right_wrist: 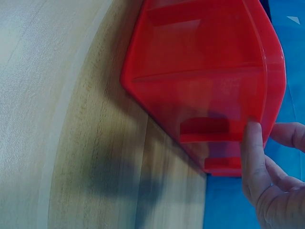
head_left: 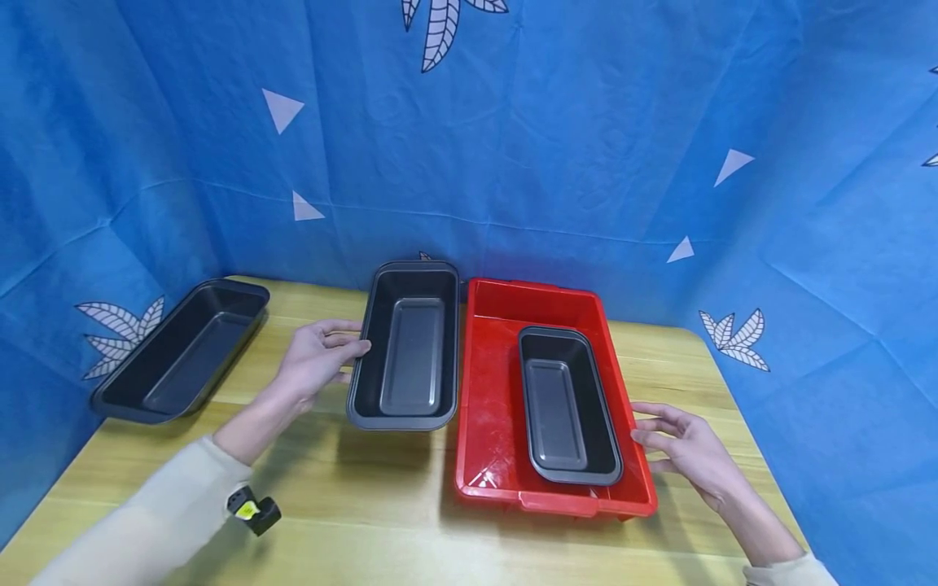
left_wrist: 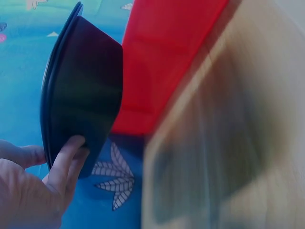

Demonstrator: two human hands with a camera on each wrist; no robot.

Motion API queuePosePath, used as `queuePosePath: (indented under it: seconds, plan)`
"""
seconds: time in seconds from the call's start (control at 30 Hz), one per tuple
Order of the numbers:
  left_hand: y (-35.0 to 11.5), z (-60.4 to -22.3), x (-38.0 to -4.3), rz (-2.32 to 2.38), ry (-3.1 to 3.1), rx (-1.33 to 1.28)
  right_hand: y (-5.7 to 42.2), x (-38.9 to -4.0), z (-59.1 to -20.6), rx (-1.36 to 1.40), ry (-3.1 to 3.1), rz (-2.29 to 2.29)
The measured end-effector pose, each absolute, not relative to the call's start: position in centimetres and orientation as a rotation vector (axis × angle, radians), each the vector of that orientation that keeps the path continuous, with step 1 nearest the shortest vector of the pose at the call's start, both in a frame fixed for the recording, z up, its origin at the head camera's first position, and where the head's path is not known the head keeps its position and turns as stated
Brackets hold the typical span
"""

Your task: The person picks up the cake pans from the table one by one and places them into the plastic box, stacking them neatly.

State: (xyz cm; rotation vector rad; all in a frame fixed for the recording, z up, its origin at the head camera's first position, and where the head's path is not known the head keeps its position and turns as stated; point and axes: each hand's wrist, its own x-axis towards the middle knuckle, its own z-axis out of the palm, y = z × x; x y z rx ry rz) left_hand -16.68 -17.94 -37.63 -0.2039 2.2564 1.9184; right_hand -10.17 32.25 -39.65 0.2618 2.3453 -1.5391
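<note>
The head view is showing the inside of the dark loaf pan [head_left: 412, 354] beside the left hand [head_left: 317, 358], while the left wrist view is showing its outer side wall, with fingers [left_wrist: 66, 160] lying against it and the thumb [left_wrist: 31, 155] reaching to the rim. That wrist view is also showing the pan hanging clear of the wooden table [head_left: 352, 521]. The right wrist view is showing the ribbed outside of the red tray [head_left: 493, 391] next to the right hand [head_left: 689, 448]; only the head view is showing the smaller loaf pan [head_left: 560, 415] lying inside the tray, toward the right hand.

The dark loaf pan is sitting between the two hands, just right of the left one, its mouth facing up and its long axis running away from the person. Its right side is coming up close to the tray's left wall; whether they are touching cannot be told. The tray and the smaller loaf pan are slanting slightly, their near ends closer to the right hand. To the left of the left hand, a third loaf pan [head_left: 179, 358] is lying on a diagonal, its far end pointing rightward.

The left hand is pinching the dark loaf pan's left long side in a narrow grip. The right hand is pinching the tray's right wall, its thumb over the rim and its fingers against the outside.
</note>
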Motion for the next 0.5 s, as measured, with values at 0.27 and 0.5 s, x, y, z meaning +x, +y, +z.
queuePosePath:
  seconds: [0.27, 0.5]
  plan:
    - [-16.0, -37.3, -16.9, 1.968, 2.209, -0.220, 32.1, -10.2, -39.6, 0.283, 2.349, -1.525]
    - [-14.0, -37.3, -16.8, 2.047, 2.138, -0.226, 32.0, -10.2, -39.5, 0.295, 2.368, -1.476]
